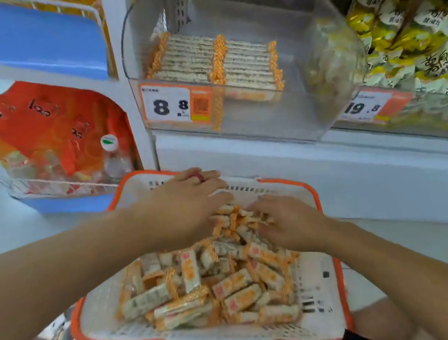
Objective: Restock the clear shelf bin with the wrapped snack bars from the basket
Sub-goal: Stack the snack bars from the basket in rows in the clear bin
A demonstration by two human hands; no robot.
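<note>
Snack bars (217,286) lie jumbled in the basket (325,324) beneath both spread hands, left hand (190,202) and right hand (285,223), seemingly gripping nothing, the clear shelf bin (253,121) straight ahead above.

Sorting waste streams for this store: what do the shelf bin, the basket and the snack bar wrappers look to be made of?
Clear shelf bin: rigid transparent plastic, probably acrylic; glossy, the shelf shows through it.
Basket: moulded white plastic with slotted walls and an orange rim; matte.
Wrapped snack bars: thin glossy film, likely plastic, with crimped orange ends; partly see-through.
</note>
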